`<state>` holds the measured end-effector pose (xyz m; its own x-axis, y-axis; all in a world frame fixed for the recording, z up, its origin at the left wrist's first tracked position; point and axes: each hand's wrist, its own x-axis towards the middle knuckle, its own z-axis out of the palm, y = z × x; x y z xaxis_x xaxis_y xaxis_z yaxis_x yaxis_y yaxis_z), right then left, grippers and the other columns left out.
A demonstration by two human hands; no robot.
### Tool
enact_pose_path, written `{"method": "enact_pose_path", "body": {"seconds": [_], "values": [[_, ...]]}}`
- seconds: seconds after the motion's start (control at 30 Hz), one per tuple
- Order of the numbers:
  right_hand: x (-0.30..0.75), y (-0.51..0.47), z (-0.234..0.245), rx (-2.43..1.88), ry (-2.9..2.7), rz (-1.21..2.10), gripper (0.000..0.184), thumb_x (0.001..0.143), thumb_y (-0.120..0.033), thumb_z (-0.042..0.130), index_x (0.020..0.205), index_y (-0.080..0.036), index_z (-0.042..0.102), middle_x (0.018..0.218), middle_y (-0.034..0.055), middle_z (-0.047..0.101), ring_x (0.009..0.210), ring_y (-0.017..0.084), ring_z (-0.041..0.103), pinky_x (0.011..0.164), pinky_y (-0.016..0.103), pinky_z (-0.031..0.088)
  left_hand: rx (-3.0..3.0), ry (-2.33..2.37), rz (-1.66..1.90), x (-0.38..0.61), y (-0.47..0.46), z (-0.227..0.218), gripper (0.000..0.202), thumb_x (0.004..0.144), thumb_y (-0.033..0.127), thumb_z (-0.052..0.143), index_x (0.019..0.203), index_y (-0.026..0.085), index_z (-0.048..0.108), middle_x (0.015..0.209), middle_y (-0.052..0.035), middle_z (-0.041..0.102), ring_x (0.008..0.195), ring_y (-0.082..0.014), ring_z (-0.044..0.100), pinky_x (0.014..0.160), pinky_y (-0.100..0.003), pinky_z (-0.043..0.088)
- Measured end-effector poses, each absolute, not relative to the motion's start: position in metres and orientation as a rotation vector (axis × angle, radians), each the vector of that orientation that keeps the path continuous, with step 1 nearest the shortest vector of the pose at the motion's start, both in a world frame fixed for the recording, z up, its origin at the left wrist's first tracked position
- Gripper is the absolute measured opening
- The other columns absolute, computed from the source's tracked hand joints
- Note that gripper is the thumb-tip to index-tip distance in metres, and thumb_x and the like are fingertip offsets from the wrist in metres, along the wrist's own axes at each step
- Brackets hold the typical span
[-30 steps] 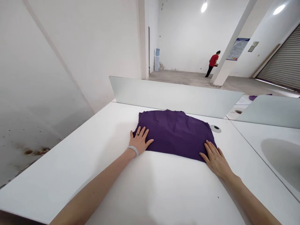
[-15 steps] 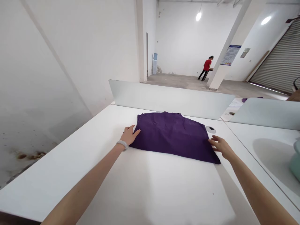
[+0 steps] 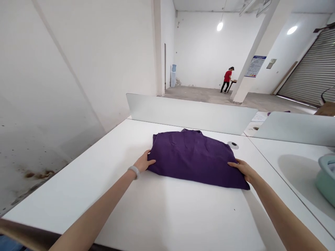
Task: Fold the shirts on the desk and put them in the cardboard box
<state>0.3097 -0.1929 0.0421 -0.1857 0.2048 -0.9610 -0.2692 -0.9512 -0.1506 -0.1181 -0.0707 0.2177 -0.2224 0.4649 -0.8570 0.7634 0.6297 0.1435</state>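
A folded purple garment [image 3: 192,158], perhaps a shirt, lies across the white table [image 3: 146,216] in front of me. What looks like a collar shows at its far edge. My left hand [image 3: 143,162], with a pale bangle [image 3: 134,172] on the wrist, grips the garment's left side, thumb on top and fingers underneath. On the right side my right hand [image 3: 242,169] pinches the cloth the same way, its fingers mostly hidden below. The near edge appears slightly raised off the tabletop.
A frosted divider [image 3: 191,111] runs along the table's far edge. A round cable grommet [image 3: 232,145] sits beyond the garment's right corner. At far right stands a pale green basin [image 3: 327,177]. A person in a red shirt [image 3: 227,76] stands at a distant small table.
Both hands have closed on the garment's sides, where before they only rested at its edges with fingers apart. The cloth has come slightly toward me.
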Motion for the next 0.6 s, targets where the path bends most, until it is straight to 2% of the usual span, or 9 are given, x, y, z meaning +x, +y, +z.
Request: {"method": "enact_pose_path", "body": {"seconds": [0.2, 0.4, 0.5, 0.6], "values": [[0.329, -0.239, 0.098, -1.636, 0.113, 2.374, 0.046, 0.065, -0.028, 0.080, 0.106, -0.018, 0.061, 0.101, 0.0106, 0.072, 0.089, 0.026, 0.069, 0.080, 0.037, 0.059, 0.967, 1.829, -0.468, -0.110, -0.110, 0.289, 0.080, 0.074, 0.050, 0.057, 0.142, 0.020, 0.027, 0.110, -0.0074, 0.067, 0.093, -0.0265, 0.066, 0.082, -0.038, 0.053], [0.346, -0.270, 0.138, -1.517, 0.138, 2.482, 0.048, 0.067, -0.032, 0.078, 0.111, -0.020, 0.062, 0.105, 0.0104, 0.070, 0.098, 0.029, 0.067, 0.085, 0.039, 0.057, 1.035, 1.801, -0.575, -0.101, -0.141, 0.334, 0.081, 0.081, 0.052, 0.046, 0.148, 0.020, 0.016, 0.110, -0.0087, 0.067, 0.097, -0.0288, 0.064, 0.084, -0.039, 0.050], [0.350, -0.270, 0.140, -1.524, 0.058, 2.510, 0.042, 0.071, -0.037, 0.075, 0.108, -0.020, 0.065, 0.101, 0.0096, 0.071, 0.095, 0.027, 0.067, 0.080, 0.035, 0.057, 1.300, 1.841, -0.700, -0.100, -0.146, 0.339, 0.072, 0.083, 0.049, 0.042, 0.147, 0.019, 0.024, 0.119, -0.0130, 0.062, 0.108, -0.0310, 0.059, 0.089, -0.042, 0.047], [0.351, -0.263, 0.130, -1.629, 0.015, 2.457, 0.035, 0.075, -0.043, 0.070, 0.098, -0.016, 0.067, 0.094, 0.0102, 0.072, 0.080, 0.022, 0.068, 0.066, 0.029, 0.056, 1.704, 1.818, -0.791, -0.086, -0.144, 0.333, 0.058, 0.087, 0.044, 0.039, 0.140, 0.020, 0.038, 0.137, -0.0143, 0.048, 0.125, -0.0325, 0.046, 0.100, -0.048, 0.040]]}}
